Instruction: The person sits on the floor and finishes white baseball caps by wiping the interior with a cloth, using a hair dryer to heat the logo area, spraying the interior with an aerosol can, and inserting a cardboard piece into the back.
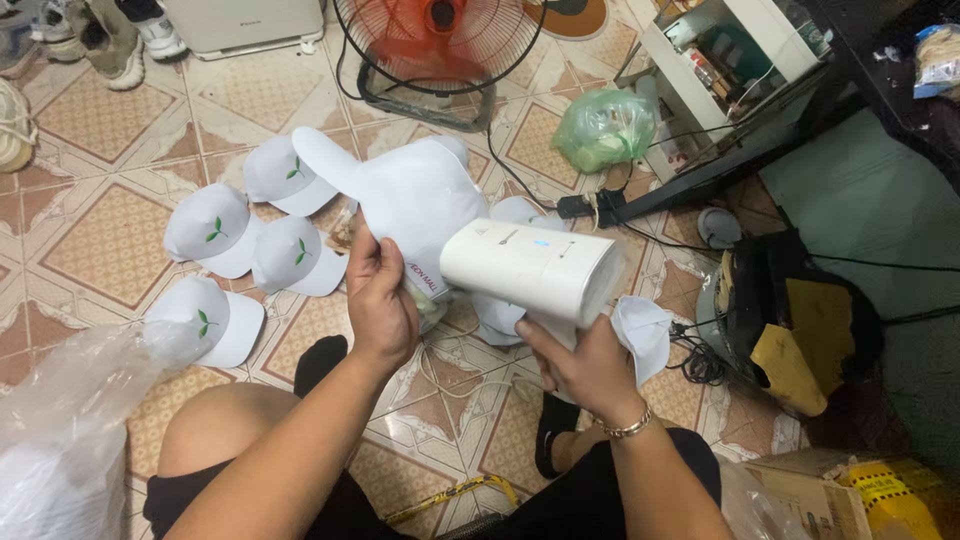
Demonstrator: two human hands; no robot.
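My left hand (380, 300) holds up a white cap (410, 195), its brim pointing up and left. My right hand (580, 365) grips the handle of a white handheld steamer (530, 268), whose body points left at the cap, close to it. A bracelet is on my right wrist. Several white caps with a small green leaf mark (215, 230) lie on the tiled floor left of the held cap. More white caps (640, 330) lie under and right of the steamer.
A standing fan (440, 40) is at the top centre, a green plastic bag (605, 125) and a power strip (585, 205) to its right. Clear plastic bag (70, 420) at lower left, a cardboard box (810, 495) at lower right, and shoes (110, 35) at top left.
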